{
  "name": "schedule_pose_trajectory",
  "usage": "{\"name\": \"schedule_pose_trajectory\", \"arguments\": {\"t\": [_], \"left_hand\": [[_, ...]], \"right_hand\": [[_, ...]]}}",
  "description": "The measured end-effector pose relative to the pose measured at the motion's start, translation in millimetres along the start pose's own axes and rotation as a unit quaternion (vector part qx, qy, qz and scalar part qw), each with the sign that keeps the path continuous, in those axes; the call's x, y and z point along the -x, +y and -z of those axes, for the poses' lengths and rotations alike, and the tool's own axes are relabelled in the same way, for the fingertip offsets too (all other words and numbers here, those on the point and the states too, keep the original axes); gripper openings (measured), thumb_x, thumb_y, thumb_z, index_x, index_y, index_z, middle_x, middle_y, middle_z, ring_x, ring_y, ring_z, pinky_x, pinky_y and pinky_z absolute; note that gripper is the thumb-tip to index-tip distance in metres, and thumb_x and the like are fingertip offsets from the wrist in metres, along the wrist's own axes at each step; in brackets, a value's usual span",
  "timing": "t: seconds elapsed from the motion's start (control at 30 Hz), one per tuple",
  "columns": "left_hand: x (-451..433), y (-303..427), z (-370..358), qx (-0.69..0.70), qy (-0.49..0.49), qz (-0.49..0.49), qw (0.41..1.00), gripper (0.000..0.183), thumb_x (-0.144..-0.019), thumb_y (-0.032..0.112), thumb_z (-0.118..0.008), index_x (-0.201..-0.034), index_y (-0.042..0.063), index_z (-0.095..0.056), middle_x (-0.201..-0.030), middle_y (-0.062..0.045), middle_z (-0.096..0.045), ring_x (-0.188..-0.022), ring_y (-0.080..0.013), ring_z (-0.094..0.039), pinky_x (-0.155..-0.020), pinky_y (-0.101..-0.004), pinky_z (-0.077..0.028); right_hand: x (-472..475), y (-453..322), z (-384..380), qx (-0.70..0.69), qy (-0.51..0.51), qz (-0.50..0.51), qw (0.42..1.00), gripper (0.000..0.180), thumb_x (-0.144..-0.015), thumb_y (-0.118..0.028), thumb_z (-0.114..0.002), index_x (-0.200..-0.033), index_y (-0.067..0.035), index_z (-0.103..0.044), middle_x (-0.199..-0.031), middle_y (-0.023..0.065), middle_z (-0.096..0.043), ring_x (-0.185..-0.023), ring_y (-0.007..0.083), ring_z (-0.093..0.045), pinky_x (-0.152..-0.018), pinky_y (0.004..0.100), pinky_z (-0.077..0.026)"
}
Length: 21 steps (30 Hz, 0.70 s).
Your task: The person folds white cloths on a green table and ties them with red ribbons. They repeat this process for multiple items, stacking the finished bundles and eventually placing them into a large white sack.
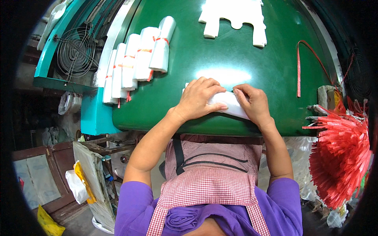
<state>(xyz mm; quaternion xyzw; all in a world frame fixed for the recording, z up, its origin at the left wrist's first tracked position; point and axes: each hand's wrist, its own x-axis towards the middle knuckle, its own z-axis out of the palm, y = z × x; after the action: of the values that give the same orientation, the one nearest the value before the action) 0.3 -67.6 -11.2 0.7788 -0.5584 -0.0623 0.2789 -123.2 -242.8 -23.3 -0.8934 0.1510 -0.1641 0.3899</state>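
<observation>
On the green conveyor belt [189, 59] close to my body lies a white roll of plastic bags [231, 104]. My left hand [200, 97] is curled over its left part, thumb along the near side. At its right end, my right hand [252, 103] pinches the far edge with thumb and index finger. Several rolled white plastic bag bundles [144, 54], tied with red plastic strips, lie in a slanted row at the left. A flat stack of white T-shirt bags [233, 13] with cut handles lies at the far side of the belt.
A single red plastic strip [299, 69] lies on the belt's right side. A large bunch of red strips [342, 156] hangs at the right. A turquoise metal frame [99, 113] with a wire-guarded fan [76, 53] borders the left. White bags and yellow packaging [84, 183] hang below left.
</observation>
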Motion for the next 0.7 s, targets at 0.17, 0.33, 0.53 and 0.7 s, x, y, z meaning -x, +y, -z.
{"name": "schedule_pose_trajectory", "arguments": {"t": [0.17, 0.33, 0.53, 0.7], "left_hand": [[-1.6, 0.6, 0.4, -0.008, -0.007, 0.001, 1.0, 0.046, -0.072, 0.042, -0.076, -0.108, 0.014, -0.067, -0.105, -0.004, -0.06, -0.099, -0.0241, -0.056, -0.084, -0.0385, -0.044], [-10.6, 6.0, 3.8, 0.041, -0.081, 0.061, 0.994, 0.046, -0.074, 0.04, -0.075, -0.107, 0.01, -0.066, -0.099, -0.009, -0.058, -0.096, -0.0282, -0.057, -0.082, -0.0393, -0.046], [-7.6, 11.0, 3.7, 0.068, -0.11, 0.063, 0.99, 0.044, -0.076, 0.035, -0.074, -0.103, 0.003, -0.061, -0.096, -0.012, -0.057, -0.093, -0.0311, -0.057, -0.081, -0.0398, -0.047], [0.9, 23.7, 0.4, 0.063, -0.091, 0.043, 0.993, 0.042, -0.079, 0.03, -0.072, -0.106, 0.003, -0.055, -0.096, -0.013, -0.06, -0.091, -0.0312, -0.059, -0.079, -0.0395, -0.048]], "right_hand": [[0.1, -2.6, 1.1, 0.038, 0.014, 0.056, 0.998, 0.01, -0.086, -0.019, -0.064, -0.087, -0.01, -0.069, -0.079, 0.0088, -0.064, -0.067, 0.0276, -0.064, -0.06, 0.0384, -0.05], [-0.5, -2.1, 3.1, 0.04, 0.01, 0.055, 0.998, 0.01, -0.086, -0.018, -0.065, -0.088, -0.009, -0.068, -0.081, 0.0078, -0.063, -0.068, 0.0277, -0.063, -0.061, 0.0384, -0.05], [1.5, 1.1, 5.3, -0.045, 0.025, 0.048, 0.997, 0.011, -0.085, -0.015, -0.066, -0.092, -0.007, -0.068, -0.084, 0.0104, -0.063, -0.071, 0.0252, -0.063, -0.064, 0.0357, -0.05], [14.8, 19.6, 38.9, -0.289, 0.118, -0.113, 0.943, 0.032, -0.089, -0.012, -0.064, -0.118, -0.001, -0.06, -0.095, 0.0073, -0.064, -0.072, 0.0138, -0.062, -0.061, 0.0256, -0.049]]}}
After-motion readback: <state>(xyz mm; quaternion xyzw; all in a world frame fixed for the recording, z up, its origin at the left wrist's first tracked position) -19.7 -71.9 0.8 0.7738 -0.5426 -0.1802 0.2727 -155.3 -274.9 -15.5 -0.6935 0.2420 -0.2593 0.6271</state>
